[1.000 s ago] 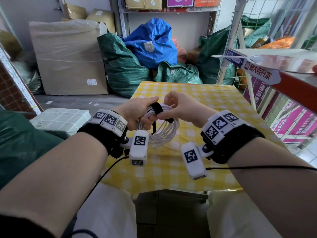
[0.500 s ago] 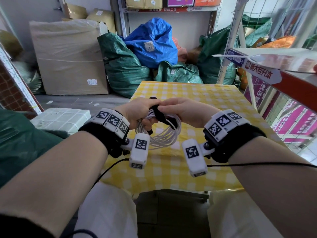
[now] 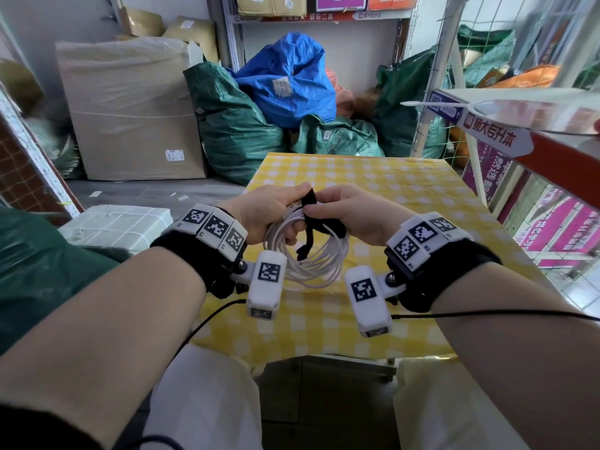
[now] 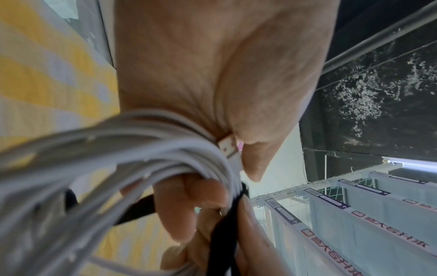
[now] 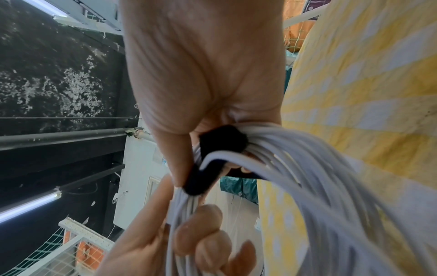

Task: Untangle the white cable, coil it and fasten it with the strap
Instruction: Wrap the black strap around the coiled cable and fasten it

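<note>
Fingers of both hands pinch the black strap (image 3: 308, 203) around the white cable (image 3: 311, 261) coil, hanging downward

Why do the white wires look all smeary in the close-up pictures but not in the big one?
Left wrist view: the white cable sits right against the lens, so its loops blur. Right wrist view: the same soft blur on the loops, while the black strap stays clearer. Head view: the coil is farther off and looks sharp, though the shelf posts bend at the edges.

table (image 3: 406, 190): yellow-checked cloth | shelving (image 3: 227, 43): rear wall | floor (image 3: 146, 193): grey | boxes, sacks piled behind
</note>
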`<action>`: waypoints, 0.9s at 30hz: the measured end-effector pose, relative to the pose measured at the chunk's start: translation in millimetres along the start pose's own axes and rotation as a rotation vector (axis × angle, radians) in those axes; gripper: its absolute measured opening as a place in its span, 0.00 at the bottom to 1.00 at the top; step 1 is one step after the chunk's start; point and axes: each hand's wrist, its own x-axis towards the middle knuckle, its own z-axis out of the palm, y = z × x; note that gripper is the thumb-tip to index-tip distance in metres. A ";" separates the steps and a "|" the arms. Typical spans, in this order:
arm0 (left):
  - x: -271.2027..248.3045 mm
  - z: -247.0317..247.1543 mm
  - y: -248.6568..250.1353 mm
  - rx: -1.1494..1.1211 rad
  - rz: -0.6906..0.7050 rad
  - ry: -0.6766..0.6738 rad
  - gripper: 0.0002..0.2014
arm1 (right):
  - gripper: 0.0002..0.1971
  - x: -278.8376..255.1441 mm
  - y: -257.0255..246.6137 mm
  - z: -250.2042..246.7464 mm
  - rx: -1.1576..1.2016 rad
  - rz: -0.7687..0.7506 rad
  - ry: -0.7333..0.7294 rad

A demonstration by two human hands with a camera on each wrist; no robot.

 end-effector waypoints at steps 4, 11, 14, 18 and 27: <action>-3.3 -3.2 -2.6 -0.014 0.041 -0.016 0.18 | 0.13 -3.1 -0.4 -4.4 0.086 0.043 0.086; 7.4 -2.0 -8.9 0.012 0.028 0.114 0.16 | 0.06 -2.3 -6.0 -4.5 0.012 0.000 0.323; 9.6 -4.3 -9.4 0.026 0.016 0.180 0.15 | 0.01 -3.9 -8.8 -8.1 0.002 -0.034 0.313; 10.2 -3.7 -7.8 0.047 0.017 0.235 0.13 | 0.06 -7.3 -15.2 -6.5 0.075 -0.027 0.170; 8.1 2.9 -7.6 0.129 0.067 0.257 0.15 | 0.04 -12.8 -25.1 0.6 0.176 0.037 -0.017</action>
